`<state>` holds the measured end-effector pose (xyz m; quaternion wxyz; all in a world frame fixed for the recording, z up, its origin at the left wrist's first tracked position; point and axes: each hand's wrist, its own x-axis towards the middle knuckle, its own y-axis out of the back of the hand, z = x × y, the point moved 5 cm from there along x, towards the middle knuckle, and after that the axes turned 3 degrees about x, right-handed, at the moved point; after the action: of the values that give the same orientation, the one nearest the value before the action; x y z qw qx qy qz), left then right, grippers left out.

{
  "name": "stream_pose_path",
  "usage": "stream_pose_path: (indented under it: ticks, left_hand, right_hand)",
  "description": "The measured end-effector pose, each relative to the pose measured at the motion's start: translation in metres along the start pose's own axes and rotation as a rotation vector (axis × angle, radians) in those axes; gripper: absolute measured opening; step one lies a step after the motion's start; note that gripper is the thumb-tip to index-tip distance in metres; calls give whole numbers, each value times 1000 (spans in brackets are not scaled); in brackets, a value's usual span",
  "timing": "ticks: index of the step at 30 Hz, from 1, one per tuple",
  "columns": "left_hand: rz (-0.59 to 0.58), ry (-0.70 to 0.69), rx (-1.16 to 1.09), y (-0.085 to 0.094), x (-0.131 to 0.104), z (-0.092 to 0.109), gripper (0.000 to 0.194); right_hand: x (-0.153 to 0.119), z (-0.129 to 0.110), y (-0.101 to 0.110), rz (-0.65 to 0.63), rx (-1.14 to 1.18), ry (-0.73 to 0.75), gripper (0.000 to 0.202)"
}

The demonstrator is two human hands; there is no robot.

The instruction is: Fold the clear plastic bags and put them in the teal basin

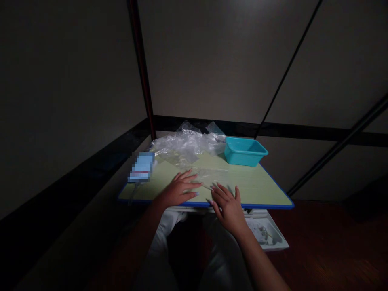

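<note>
1. Head view, location. A clear plastic bag (pixel 214 175) lies flat on the table (pixel 260 188), just beyond the hands. Its outline is faint in the dim light; the near edge cannot be traced exactly.
2. Head view, left hand. The left hand (pixel 182 189) is open, palm down, fingers spread, with its fingertips beside the bag. No grip is visible.
3. Head view, right hand. The right hand (pixel 227 204) is open, palm down, fingers extended and slightly bent. A thin pale strip (pixel 207 186) runs between the hands to the right fingertips; whether it belongs to the bag, or is held, cannot be told.
4. Head view, surroundings. A crumpled heap of clear plastic (pixel 188 141) occupies the far left of the table; a turquoise basin (pixel 242 158) stands at the far right.
5. Handling, judged. The bag should be very light, limp and slippery, easily creased and likely to cling to the table. Thin film may tear under a sharp pull.
6. Hold points, judged. Pinch a corner or edge between thumb and fingertip; spread flat fingers to steady the middle.
</note>
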<state>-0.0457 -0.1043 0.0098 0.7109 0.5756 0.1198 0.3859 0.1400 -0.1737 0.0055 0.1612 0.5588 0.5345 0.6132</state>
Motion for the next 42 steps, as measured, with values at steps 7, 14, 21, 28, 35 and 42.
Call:
stream_pose_path:
  ticks: [7, 14, 21, 28, 35, 42]
  left_hand:
    - [103, 52, 11, 7, 0, -1, 58]
    - [32, 70, 74, -2, 1, 2, 52]
    - [84, 43, 95, 6, -2, 6, 56]
    - [144, 69, 206, 2, -3, 33, 49]
    - [129, 120, 223, -8, 14, 44, 41]
    - [-80, 64, 180, -13, 10, 30, 43]
  right_hand:
    - [-10, -1, 2, -2, -21, 43, 30]
    - [-14, 1, -1, -17, -6, 84, 34]
    - [-14, 0, 4, 3, 28, 114, 32]
    - [-6, 4, 14, 37, 83, 152, 26]
    - [6, 8, 24, 47, 169, 125, 23]
    - [10, 16, 28, 3, 263, 122, 20]
